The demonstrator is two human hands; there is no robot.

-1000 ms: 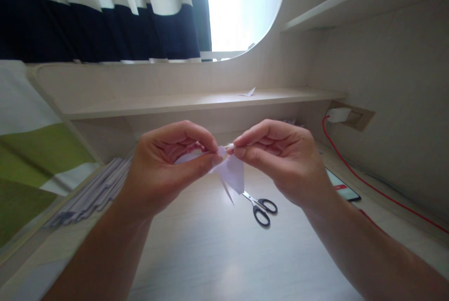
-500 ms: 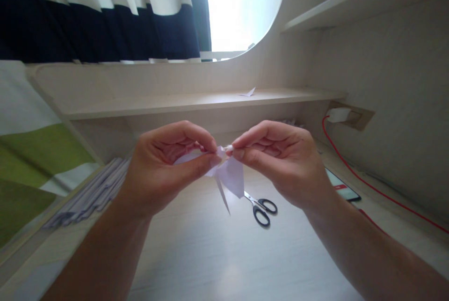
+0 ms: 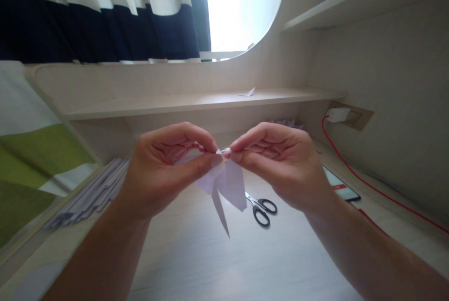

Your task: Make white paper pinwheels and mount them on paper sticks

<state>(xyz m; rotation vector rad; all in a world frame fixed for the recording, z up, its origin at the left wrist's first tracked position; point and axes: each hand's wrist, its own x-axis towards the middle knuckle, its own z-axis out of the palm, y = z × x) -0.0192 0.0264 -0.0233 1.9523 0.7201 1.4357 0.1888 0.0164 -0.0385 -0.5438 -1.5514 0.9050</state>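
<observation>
In the middle of the head view, a white folded paper piece [image 3: 232, 184] hangs above the desk, its pointed flaps facing down. My left hand [image 3: 171, 165] pinches it between thumb and index finger on the left side. Close beside, my right hand [image 3: 280, 165] is closed in a pinch at the paper's top right, near a small white tip. The exact folds between the fingertips are too small to make out. Scissors with black handles [image 3: 261, 212] lie on the desk just behind the paper, their blades partly hidden by it.
Stacked folded paper strips [image 3: 91, 193] lie at the left. A phone [image 3: 340, 184] rests at the right beside a red cable [image 3: 351, 165] that runs to a white charger [image 3: 338, 114]. One small folded paper [image 3: 248, 92] sits on the shelf [image 3: 157, 108]. More papers [image 3: 286, 124] lie under it.
The paper's lower flaps have swung down and spread a little wider apart. Both hands keep their pinch, with my right hand shifted very slightly left.
</observation>
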